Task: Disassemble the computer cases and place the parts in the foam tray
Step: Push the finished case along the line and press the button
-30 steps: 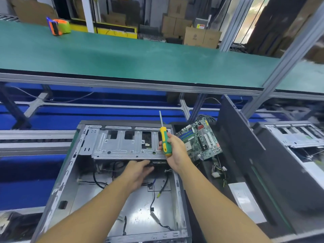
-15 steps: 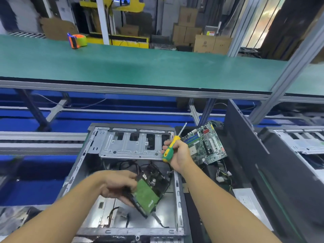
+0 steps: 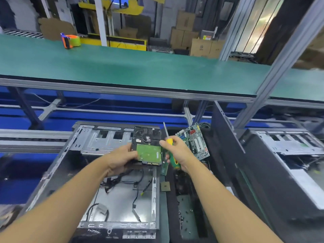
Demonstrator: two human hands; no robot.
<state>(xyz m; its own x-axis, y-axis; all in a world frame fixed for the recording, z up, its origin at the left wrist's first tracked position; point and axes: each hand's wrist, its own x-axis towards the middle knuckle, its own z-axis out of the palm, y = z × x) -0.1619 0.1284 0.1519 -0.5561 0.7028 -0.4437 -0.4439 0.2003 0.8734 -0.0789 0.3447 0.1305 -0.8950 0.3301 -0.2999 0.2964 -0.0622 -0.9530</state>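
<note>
An open grey computer case (image 3: 121, 204) lies on its side below me, loose black cables inside. My left hand (image 3: 122, 156) holds a hard drive (image 3: 148, 146) above the case, its green circuit board facing me. My right hand (image 3: 178, 152) grips a yellow-green screwdriver (image 3: 171, 151), tip pointing up, with fingertips touching the drive's right edge. A dark foam tray (image 3: 185, 207) right of the case holds a green motherboard (image 3: 194, 140), a memory stick (image 3: 164, 168), a square chip (image 3: 165, 186) and small screws.
A second open case (image 3: 289, 155) stands at the right, with a dark side panel (image 3: 228, 137) leaning between it and the tray. A green conveyor belt (image 3: 140, 67) runs across behind, with an orange tape dispenser (image 3: 70, 40) on it. Blue lower belt sits beneath.
My left hand pulled the hard drive out of the case and lifted it up in front of the drive cage. My right hand, with the screwdriver, came over to the drive's edge.
</note>
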